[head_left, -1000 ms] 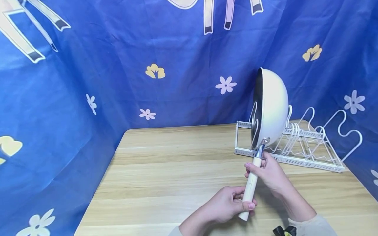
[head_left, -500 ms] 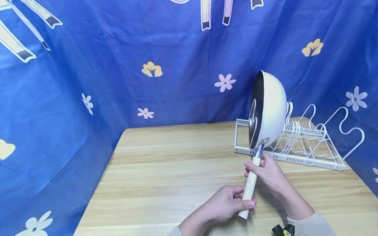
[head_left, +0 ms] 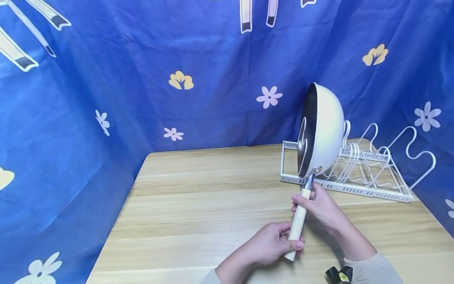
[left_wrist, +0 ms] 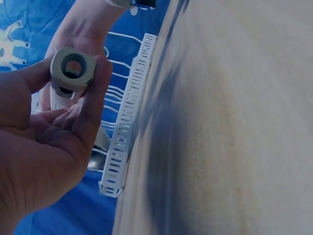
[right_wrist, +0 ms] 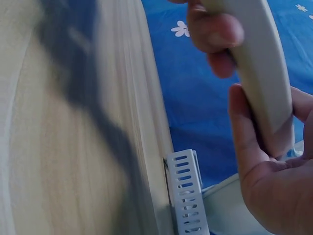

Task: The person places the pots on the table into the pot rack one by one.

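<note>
A deep frying pan (head_left: 328, 126), white outside and black inside, stands on edge in the white wire rack (head_left: 354, 188), its dark side facing left. Its cream handle (head_left: 298, 221) slopes toward the front of the table. My left hand (head_left: 271, 243) pinches the handle near its end, thumb on one side and fingers on the other. Higher up, close to the metal collar, my right hand (head_left: 324, 209) grips the same handle. In the left wrist view the hollow end of the handle (left_wrist: 73, 69) points at the camera between thumb and fingers.
Wire dividers (head_left: 386, 157) of the rack spread to the right of the pan. The wooden table (head_left: 198, 197) extends to the left. A blue patterned curtain (head_left: 220, 110) hangs behind and at the sides. A black wrist device (head_left: 339, 275) sits by the right sleeve.
The camera view has shifted slightly. The pan's rim and handle lean a little further left, and both hands keep their hold on the handle.
</note>
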Available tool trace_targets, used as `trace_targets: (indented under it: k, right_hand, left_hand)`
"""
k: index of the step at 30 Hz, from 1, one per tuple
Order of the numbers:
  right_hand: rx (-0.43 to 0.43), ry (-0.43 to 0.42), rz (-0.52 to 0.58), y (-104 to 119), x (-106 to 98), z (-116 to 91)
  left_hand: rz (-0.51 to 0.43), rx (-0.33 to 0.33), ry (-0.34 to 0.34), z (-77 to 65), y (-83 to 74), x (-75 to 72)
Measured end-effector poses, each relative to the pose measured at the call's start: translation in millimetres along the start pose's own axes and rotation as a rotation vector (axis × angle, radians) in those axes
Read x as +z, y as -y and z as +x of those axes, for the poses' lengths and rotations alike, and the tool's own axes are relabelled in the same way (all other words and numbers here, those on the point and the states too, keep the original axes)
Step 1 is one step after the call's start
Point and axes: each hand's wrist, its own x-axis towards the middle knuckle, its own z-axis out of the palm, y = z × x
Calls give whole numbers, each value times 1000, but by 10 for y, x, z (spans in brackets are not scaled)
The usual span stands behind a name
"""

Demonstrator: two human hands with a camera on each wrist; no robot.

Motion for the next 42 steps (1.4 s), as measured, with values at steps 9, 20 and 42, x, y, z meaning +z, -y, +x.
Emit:
trace_targets:
  k: [9,20,42]
  right_hand:
    - [-33,180,108,-73,-136,-36]
    - [-9,159,74,-161,-101,36]
    - [32,90,-5,-206,-22,122]
  left_hand:
    - [49,-50,-26,63,27,-49]
    - [379,-64,-127,189,35,-104]
    - [558,-61,-184,241,66,-109]
